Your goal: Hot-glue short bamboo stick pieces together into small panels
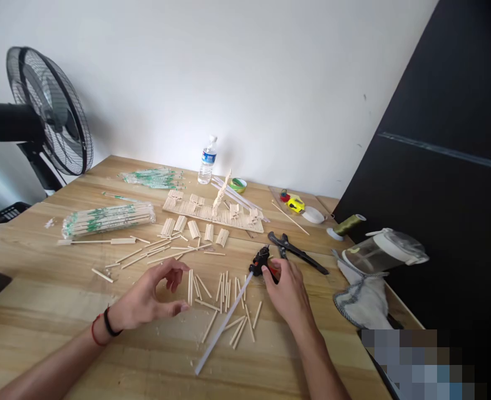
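My left hand [155, 294] is open, its thumb and fingers apart, just left of a pair of short wooden sticks [190, 288] lying side by side. My right hand [286, 289] is closed round the hot glue gun [261, 260], which lies low over the table; the grip is mostly hidden by the fingers. A long translucent glue stick [223, 322] runs from the gun toward me. Loose cut sticks [227, 291] are scattered between both hands. Farther back, small stick panels [193, 229] form a row before a raft-like stick model [212, 214].
Wrapped stick bundles [109, 218] lie at left, with a water bottle [207, 161] at the back. Black cutters [297, 253] rest just beyond my right hand. A thread spool [349, 226], clear jug [378, 253] and grey cloth [364, 300] line the right edge. A fan [49, 108] stands far left.
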### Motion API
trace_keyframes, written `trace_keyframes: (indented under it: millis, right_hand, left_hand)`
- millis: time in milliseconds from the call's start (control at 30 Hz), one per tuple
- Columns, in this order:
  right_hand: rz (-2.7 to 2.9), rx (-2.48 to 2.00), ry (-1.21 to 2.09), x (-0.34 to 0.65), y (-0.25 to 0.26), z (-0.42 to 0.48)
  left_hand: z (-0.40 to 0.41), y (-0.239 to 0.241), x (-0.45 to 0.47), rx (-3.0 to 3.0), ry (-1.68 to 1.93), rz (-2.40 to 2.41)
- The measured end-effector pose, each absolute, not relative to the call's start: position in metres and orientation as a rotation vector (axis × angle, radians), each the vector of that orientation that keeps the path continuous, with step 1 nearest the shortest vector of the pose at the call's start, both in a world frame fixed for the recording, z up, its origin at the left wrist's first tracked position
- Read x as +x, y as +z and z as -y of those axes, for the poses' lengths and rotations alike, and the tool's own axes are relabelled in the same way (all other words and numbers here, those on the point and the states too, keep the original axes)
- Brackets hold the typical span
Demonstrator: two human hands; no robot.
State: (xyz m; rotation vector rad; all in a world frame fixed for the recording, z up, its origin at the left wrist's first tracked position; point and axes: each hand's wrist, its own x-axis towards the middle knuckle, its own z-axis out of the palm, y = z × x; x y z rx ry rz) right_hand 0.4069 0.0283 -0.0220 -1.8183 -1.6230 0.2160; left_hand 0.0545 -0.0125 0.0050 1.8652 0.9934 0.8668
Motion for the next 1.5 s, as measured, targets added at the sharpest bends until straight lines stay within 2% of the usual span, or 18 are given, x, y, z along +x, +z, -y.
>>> trace_keyframes:
  millis: [367,767,1033,1300,1500]
  right_hand:
    - [1.750,-1.850,0.256,0.409,-0.042,-0.030]
    - [1.663,-1.860,0.222,0.409,-0.019,-0.026]
    - [1.679,-1.586,0.410,0.391,-0.009,-0.014]
    - [1.544,-1.209,0.940,0.345,0.008,0.027]
    - [1.696,-1.007,0.982,0.338,0.009,0.040]
  left_hand:
    - [0.005,-0.007,0.053,1.662,0.936,-0.944]
    - [0.004,-0.006,0.054,1.463,0.980,-0.878]
    - [0.007,-0.001,0.059,1.370,0.987,-0.844]
    - [0.014,-0.001,0.065,1.301,0.962,-0.765]
    - [0.013,-0.001,0.067,1.269,0.965,-0.788]
